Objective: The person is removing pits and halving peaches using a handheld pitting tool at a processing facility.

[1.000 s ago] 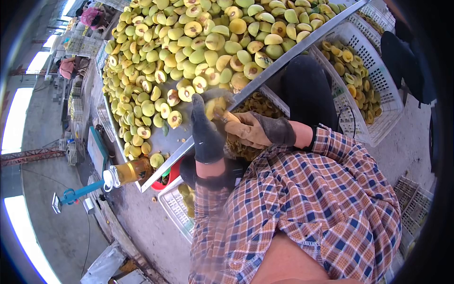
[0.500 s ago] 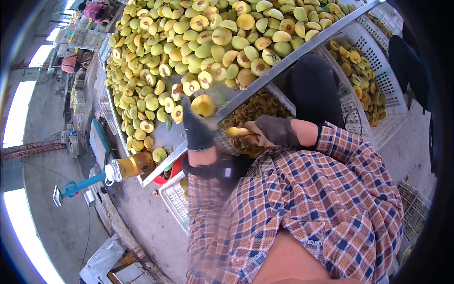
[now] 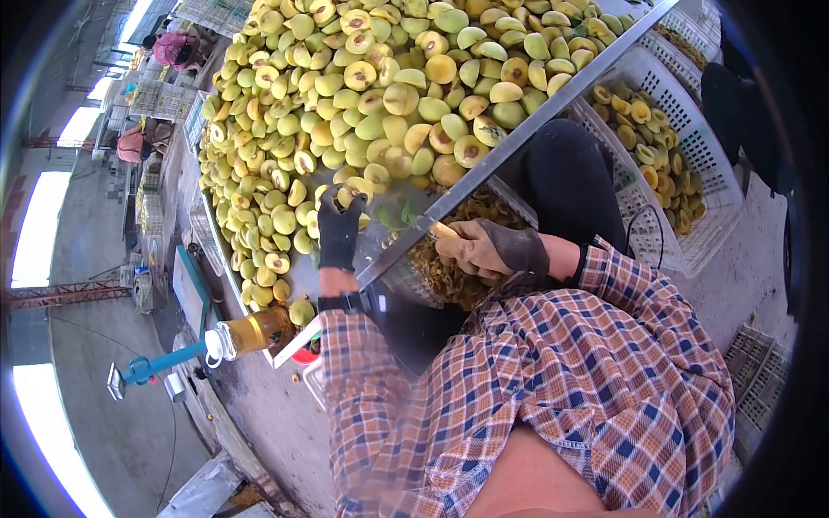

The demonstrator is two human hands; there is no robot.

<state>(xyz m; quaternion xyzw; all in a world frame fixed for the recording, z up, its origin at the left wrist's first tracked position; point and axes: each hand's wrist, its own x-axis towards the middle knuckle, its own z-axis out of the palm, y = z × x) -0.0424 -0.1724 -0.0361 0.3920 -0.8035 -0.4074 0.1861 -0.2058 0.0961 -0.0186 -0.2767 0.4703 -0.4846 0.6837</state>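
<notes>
My left hand (image 3: 338, 231), in a dark glove, is over the metal table among the halved yellow-green peaches (image 3: 371, 128). Its fingers curl round a peach half (image 3: 347, 197) with a brown centre. My right hand (image 3: 482, 249), in a brown glove, is closed on a short tool with a tan handle (image 3: 442, 230). The tool points towards the table's metal rim (image 3: 509, 142); its tip is blurred. Beneath the right hand, a crate holds brownish-yellow scraps (image 3: 432, 268), partly hidden by the hand and rim.
A white crate (image 3: 682, 112) of darker peach halves stands to the right, beside my knee (image 3: 574, 173). A jar of amber liquid (image 3: 250, 335) is at the table's left corner, near a blue bar (image 3: 164, 361). Two people (image 3: 177, 49) are in the far left background.
My left hand has moved up and slightly left, from beside a peach half near the rim to grip one at the pile. My right hand has risen slightly towards the rim. The view has shifted slightly.
</notes>
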